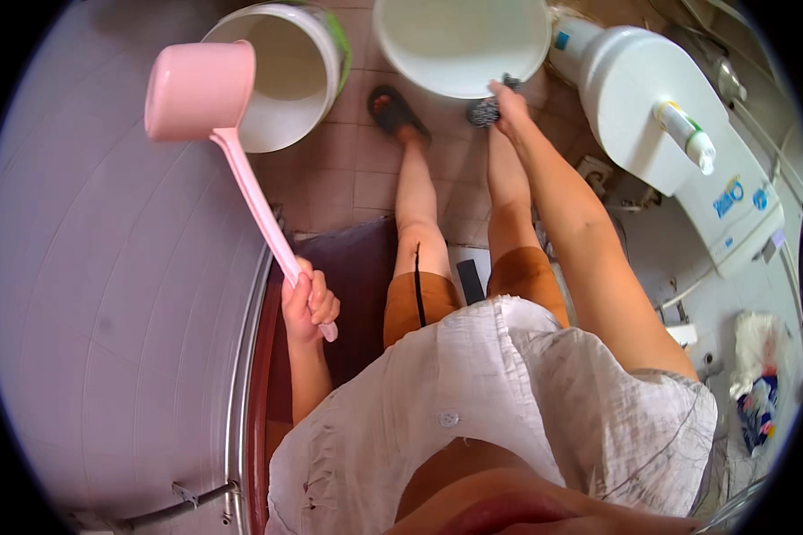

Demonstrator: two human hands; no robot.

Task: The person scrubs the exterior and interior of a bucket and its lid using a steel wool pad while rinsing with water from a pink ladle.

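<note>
one arm drawn in, one reaching out
the left hand [310,303] is curled into a fist, its forearm [309,379] close to the body; the right arm [589,241] extends nearly straight forward, the right hand [510,109] closed.

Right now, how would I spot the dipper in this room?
Find the white bucket at the picture's upper left. Overlapping its left edge in view is the pink dipper, its handle running down to the person's left hand. Its long pink handle sets it apart from the white bucket and basin.

The tiled floor [375,190] carries a white bucket [285,127] and dark slipper [396,113].
</note>
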